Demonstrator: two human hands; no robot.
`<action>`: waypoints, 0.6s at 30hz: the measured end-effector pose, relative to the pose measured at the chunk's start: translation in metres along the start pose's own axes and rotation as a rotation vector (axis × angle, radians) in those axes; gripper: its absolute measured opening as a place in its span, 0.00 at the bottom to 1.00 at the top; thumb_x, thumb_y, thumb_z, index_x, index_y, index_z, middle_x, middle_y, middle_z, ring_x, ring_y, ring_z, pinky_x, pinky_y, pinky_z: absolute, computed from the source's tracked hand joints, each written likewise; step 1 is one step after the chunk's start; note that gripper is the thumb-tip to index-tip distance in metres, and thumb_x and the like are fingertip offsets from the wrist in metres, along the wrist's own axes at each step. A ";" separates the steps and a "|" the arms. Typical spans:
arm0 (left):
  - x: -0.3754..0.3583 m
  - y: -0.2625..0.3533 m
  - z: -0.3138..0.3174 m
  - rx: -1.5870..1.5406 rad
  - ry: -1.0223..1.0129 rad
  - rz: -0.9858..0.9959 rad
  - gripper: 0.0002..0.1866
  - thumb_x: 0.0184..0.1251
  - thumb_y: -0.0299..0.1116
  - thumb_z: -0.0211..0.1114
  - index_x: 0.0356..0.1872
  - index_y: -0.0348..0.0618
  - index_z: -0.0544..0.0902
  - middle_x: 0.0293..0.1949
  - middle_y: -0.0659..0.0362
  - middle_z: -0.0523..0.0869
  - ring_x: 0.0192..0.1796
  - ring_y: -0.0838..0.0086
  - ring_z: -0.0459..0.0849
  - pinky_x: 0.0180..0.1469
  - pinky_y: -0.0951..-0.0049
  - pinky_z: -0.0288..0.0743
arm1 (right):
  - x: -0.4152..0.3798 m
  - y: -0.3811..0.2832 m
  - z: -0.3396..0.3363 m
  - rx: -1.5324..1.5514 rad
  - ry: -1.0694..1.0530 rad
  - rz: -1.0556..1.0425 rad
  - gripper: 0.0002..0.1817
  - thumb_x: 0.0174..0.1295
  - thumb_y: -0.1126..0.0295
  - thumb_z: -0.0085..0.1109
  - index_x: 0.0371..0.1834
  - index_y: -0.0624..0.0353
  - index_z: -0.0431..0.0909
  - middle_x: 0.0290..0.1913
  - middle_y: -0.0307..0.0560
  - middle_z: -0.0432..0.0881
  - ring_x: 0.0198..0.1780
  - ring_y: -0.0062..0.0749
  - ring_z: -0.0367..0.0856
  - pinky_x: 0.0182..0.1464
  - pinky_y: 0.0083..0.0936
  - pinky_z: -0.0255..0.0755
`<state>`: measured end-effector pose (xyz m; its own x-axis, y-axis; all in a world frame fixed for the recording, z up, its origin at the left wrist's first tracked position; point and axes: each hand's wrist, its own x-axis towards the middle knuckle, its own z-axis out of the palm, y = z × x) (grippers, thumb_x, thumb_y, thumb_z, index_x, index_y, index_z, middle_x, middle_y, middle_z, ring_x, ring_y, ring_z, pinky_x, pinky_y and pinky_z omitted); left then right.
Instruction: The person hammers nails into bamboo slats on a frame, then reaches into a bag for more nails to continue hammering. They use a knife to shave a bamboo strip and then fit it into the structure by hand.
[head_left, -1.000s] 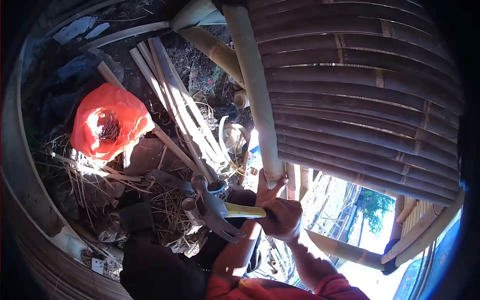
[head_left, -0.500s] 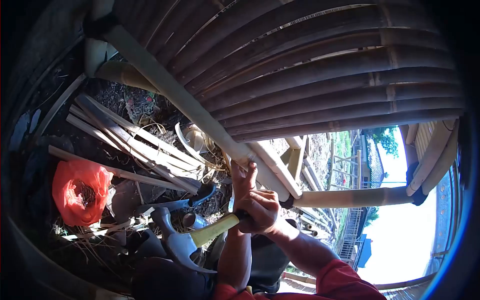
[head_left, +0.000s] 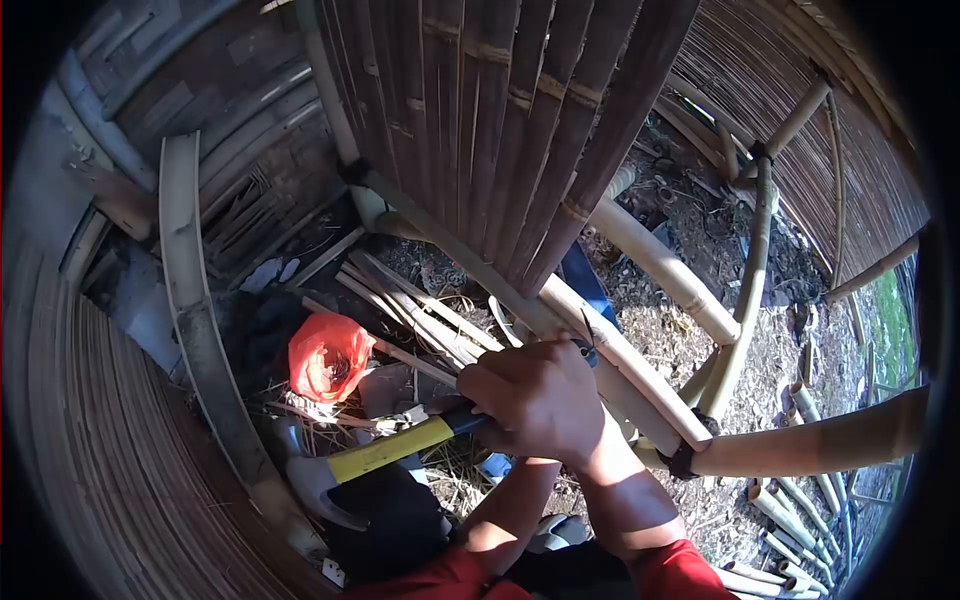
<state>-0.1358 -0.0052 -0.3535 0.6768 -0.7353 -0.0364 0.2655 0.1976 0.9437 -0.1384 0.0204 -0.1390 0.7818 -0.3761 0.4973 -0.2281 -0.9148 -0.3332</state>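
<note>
My right hand (head_left: 540, 400) is closed around the black grip of a claw hammer (head_left: 390, 450). The hammer has a yellow handle section, and its metal head points down to the left. Behind the right hand, my left forearm (head_left: 510, 505) reaches up; the left hand itself is almost wholly hidden. Both hands are close to a bamboo rail (head_left: 480, 270) at the lower edge of a bamboo slat panel (head_left: 480, 130). A thin dark pointed thing (head_left: 588, 324) shows just above the right hand; I cannot make out what it is.
A red plastic bag (head_left: 325, 355) lies open on the littered ground, beside split bamboo strips (head_left: 415, 305). A curved bamboo length (head_left: 190, 270) stands at left. Bamboo frame poles (head_left: 670, 265) cross at right, with cut bamboo tubes (head_left: 785, 520) below.
The view has swung and tilted, so the panel now stands steeply. My right hand, with the hammer, now covers my left hand, which was touching the bamboo rail with its thumb raised.
</note>
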 end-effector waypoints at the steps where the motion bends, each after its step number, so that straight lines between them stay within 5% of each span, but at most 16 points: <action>1: 0.003 0.017 0.003 0.120 0.045 0.095 0.45 0.73 0.44 0.68 0.82 0.40 0.52 0.77 0.41 0.62 0.78 0.53 0.59 0.79 0.57 0.54 | -0.005 -0.003 -0.011 0.030 0.035 -0.033 0.10 0.50 0.63 0.70 0.30 0.51 0.79 0.23 0.38 0.78 0.26 0.37 0.85 0.25 0.37 0.75; 10: 0.055 0.131 0.076 0.710 0.357 0.601 0.51 0.72 0.50 0.69 0.84 0.40 0.49 0.81 0.36 0.56 0.84 0.45 0.53 0.84 0.52 0.47 | -0.053 -0.020 -0.110 -0.009 0.128 0.261 0.12 0.45 0.70 0.74 0.34 0.55 0.83 0.25 0.48 0.84 0.28 0.52 0.85 0.33 0.43 0.76; 12: 0.076 0.134 0.081 0.767 0.298 0.678 0.59 0.67 0.57 0.72 0.82 0.29 0.46 0.79 0.25 0.50 0.81 0.33 0.52 0.81 0.40 0.49 | -0.062 -0.016 -0.125 -0.024 0.144 0.265 0.12 0.46 0.70 0.75 0.33 0.55 0.83 0.24 0.48 0.84 0.27 0.51 0.85 0.32 0.41 0.75; 14: 0.094 0.128 0.064 0.792 0.234 0.777 0.59 0.65 0.57 0.73 0.81 0.27 0.48 0.78 0.24 0.52 0.81 0.33 0.53 0.80 0.42 0.51 | -0.072 -0.009 -0.136 0.008 0.146 0.327 0.11 0.54 0.61 0.75 0.29 0.53 0.83 0.19 0.48 0.81 0.26 0.51 0.85 0.31 0.43 0.76; 18: 0.077 0.158 -0.009 0.920 -0.229 0.875 0.54 0.63 0.54 0.75 0.78 0.27 0.59 0.72 0.27 0.67 0.75 0.36 0.67 0.75 0.50 0.65 | -0.092 0.006 -0.143 0.150 0.050 0.440 0.18 0.49 0.61 0.84 0.29 0.59 0.82 0.22 0.49 0.84 0.25 0.41 0.85 0.30 0.35 0.75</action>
<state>-0.0356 -0.0249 -0.2102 0.2278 -0.7001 0.6767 -0.8341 0.2182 0.5066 -0.2951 0.0283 -0.0721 0.5997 -0.7337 0.3196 -0.4422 -0.6366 -0.6318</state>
